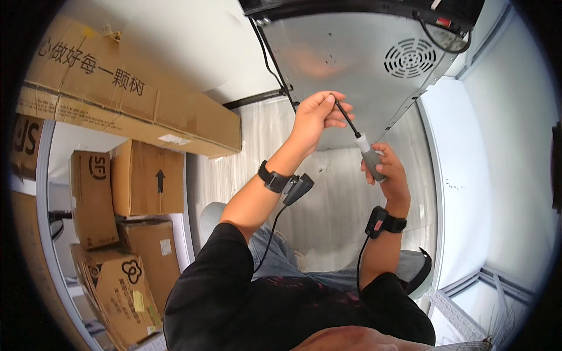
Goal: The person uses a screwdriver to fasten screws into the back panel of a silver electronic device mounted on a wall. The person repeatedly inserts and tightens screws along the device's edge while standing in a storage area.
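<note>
A screwdriver point(370, 157) with a grey handle, a whitish collar and a dark shaft spans the gap between my hands, tilted up to the left. My right hand point(393, 169) is closed round the handle. Higher up, my left hand point(317, 117) pinches the shaft near its tip, the other fingers partly spread; the very tip is hidden by the fingers. Just beyond my hands stands a metal-panelled appliance point(357, 64) with a round slotted vent point(410, 58); neither hand visibly touches it. Both wrists wear black straps with small cabled devices.
Left of me lies a long cardboard box point(199, 126). Below it, several brown boxes point(147, 187) sit on a shelf unit point(44, 169). A black cable point(264, 55) runs down the appliance's left side, and a white wall surface point(462, 175) rises on the right. Wood-look flooring point(322, 210) lies beneath.
</note>
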Demonstrator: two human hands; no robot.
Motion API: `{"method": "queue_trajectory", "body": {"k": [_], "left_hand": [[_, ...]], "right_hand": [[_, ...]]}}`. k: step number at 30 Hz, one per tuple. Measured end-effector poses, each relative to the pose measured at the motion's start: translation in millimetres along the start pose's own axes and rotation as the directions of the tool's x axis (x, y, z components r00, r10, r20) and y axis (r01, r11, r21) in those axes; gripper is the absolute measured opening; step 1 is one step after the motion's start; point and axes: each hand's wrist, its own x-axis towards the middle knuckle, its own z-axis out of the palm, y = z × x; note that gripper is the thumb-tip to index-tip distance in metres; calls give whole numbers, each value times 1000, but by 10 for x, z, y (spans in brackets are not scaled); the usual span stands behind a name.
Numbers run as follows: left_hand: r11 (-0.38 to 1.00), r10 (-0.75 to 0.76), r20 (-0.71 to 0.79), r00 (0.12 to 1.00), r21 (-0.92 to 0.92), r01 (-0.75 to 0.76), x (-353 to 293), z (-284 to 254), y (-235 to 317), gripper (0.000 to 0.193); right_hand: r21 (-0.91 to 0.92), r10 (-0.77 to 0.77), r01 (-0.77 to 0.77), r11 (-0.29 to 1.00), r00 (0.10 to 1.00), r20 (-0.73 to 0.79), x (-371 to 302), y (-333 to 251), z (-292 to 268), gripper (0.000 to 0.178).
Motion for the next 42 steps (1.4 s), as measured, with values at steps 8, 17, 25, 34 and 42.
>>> {"method": "queue_trajectory", "body": {"k": [8,17,25,34,42], "left_hand": [[955,64,140,988,-296,-20,-120,-178,728,32],[935,109,245,963,-356,-15,-64,-390,904,35],[923,96,239,966,-386,4,-44,-350,897,34],[901,76,228,971,-433,31,-33,-287,895,33],[892,94,259,961,-450,34,-14,-260,839,35]], "right_hand": [[-109,-320,301,947,912,-258,-228,-388,1249,39],[-323,-475,361,875,770,-425,-223,-281,2112,35],[-329,-492,370,869,722,-487,-201,-259,2319,33],[-316,-472,355,880,732,-491,-217,-315,2369,32],[-290,-469,370,883,737,-487,-257,-312,2317,32]]}}
